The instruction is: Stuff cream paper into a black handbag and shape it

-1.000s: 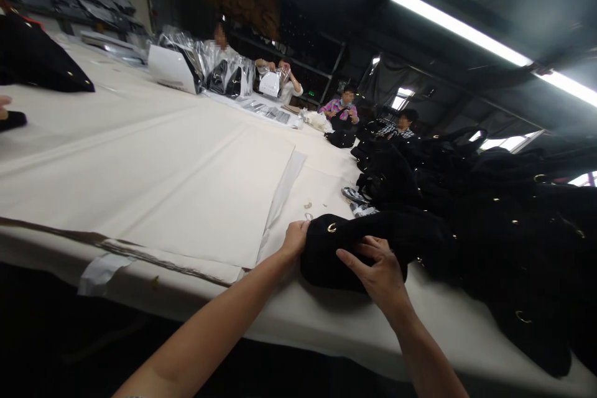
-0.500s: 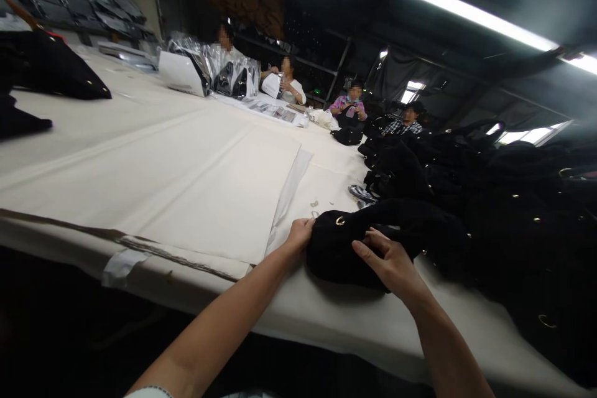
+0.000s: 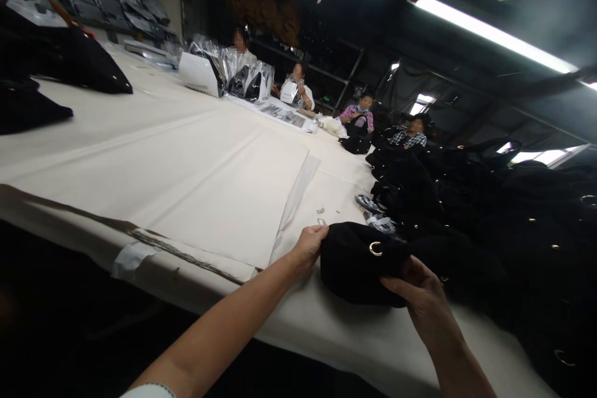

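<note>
A black fabric bag with a gold-coloured ring on its side lies near the table's front edge. At its left end, my left hand pinches the cloth between thumb and fingers. My right hand grips the right side of the bag, thumb on the near face and fingers partly hidden behind the dark cloth. Just beyond the bag lie shiny bundles in clear plastic. Small pale scraps rest on the table next to them.
A large pile of black bags covers the right side. The table has a pale cover with a loose paper edge. More black bags stand at left. Plastic-wrapped bags stand at the back, where several people work.
My right hand has moved right and closed on the bag's side, where its fingers were looser before. The bag's ring side now faces me more. The view has shifted slightly.
</note>
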The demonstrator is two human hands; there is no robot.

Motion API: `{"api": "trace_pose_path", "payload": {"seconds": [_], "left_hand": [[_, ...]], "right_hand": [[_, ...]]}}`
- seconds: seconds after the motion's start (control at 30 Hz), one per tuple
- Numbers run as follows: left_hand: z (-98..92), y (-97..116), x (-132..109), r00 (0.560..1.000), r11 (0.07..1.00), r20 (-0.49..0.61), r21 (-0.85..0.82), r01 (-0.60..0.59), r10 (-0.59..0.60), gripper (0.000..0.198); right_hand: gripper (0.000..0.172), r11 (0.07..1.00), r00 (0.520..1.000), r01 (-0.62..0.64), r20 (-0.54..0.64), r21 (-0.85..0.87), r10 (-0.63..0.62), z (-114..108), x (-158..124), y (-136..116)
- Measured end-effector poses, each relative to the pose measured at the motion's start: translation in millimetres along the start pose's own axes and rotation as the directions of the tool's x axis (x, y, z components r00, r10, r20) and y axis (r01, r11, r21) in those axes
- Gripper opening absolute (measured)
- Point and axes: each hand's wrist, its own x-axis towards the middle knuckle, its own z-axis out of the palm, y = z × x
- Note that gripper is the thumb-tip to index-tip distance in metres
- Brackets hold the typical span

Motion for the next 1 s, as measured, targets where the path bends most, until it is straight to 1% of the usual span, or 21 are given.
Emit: {"api": "trace_pose_path", "payload": {"seconds": [0.03,0.13,0.2,0.23,0.3,0.37,0.43,0.53,0.57,0.63,0.73,0.8,0.87,0.93,1.0], "left_hand": [[0.1,-0.5,-0.3,1.0,0.999,-0.015,0.031,-0.024,0.024,0.047],[0.3,-0.9,-1.5,0.989,0.982,-0.075,0.15,-0.112,0.124,0.046],[1.5,1.2,-3.0,0.975,0.959,-0.101,0.229,-0.17,0.197,0.045],[2.7,3.2,-4.5,0.966,0.943,-0.106,0.268,-0.199,0.234,0.044],[6.4,8.4,-9.5,0.945,0.905,-0.108,0.339,-0.255,0.307,0.042],[11.4,14.3,-17.3,0.924,0.868,-0.106,0.395,-0.301,0.368,0.04],[16.4,19.5,-26.2,0.907,0.843,-0.105,0.426,-0.329,0.407,0.034],[20.0,24.1,-34.8,0.898,0.839,-0.114,0.423,-0.343,0.425,0.021],[19.7,24.5,-34.8,0.899,0.847,-0.124,0.408,-0.341,0.421,0.019],[16.8,23.8,-30.6,0.906,0.876,-0.153,0.363,-0.319,0.393,0.02],[10.4,20.7,-18.1,0.944,0.94,-0.167,0.246,-0.239,0.284,0.032],[7.5,18.7,-11.0,0.973,0.974,-0.132,0.15,-0.171,0.192,0.042],[7.4,16.8,-7.8,0.99,0.991,-0.076,0.073,-0.112,0.118,0.053],[9.9,14.2,-8.3,0.998,0.998,-0.016,0.035,-0.06,0.06,0.062],[12.8,10.9,-10.7,0.999,0.999,0.037,0.03,-0.017,0.016,0.068]], "right_hand": [[0.034,1.0,1.0,-0.009,-0.006,-0.029,0.009,1.3,0.1,-2.3],[0.037,0.995,0.997,-0.069,0.016,-0.076,0.07,10.0,-1.4,-12.1],[0.044,0.99,0.995,-0.095,0.019,-0.103,0.097,16.4,-2.4,-18.7],[0.049,0.987,0.997,-0.08,-0.004,-0.137,0.081,18.4,-1.8,-21.1],[0.062,0.965,0.995,-0.032,-0.103,-0.259,0.005,19.5,2.5,-23.9],[0.074,0.925,0.98,-0.015,-0.191,-0.38,-0.063,17.4,9.7,-25.0],[0.073,0.907,0.973,-0.052,-0.225,-0.418,-0.047,14.6,16.3,-26.5],[0.063,0.951,0.977,-0.104,-0.211,-0.292,0.043,13.9,19.7,-29.7],[0.06,0.968,0.976,-0.103,-0.213,-0.227,0.054,15.1,19.3,-30.1],[0.057,0.994,0.975,-0.067,-0.217,-0.084,0.048,19.2,17.9,-29.1],[0.054,0.996,0.972,-0.004,-0.235,0.083,0.024,26.8,19.3,-24.1],[0.053,0.988,0.966,0.004,-0.258,0.153,0.036,30.8,24.9,-21.5],[0.053,0.977,0.952,0.01,-0.302,0.214,0.056,32.8,33.8,-21.4],[0.054,0.963,0.935,0.016,-0.345,0.268,0.08,32.5,44.0,-23.6],[0.054,0.954,0.921,0.026,-0.378,0.297,0.092,30.4,52.7,-26.7]]}}
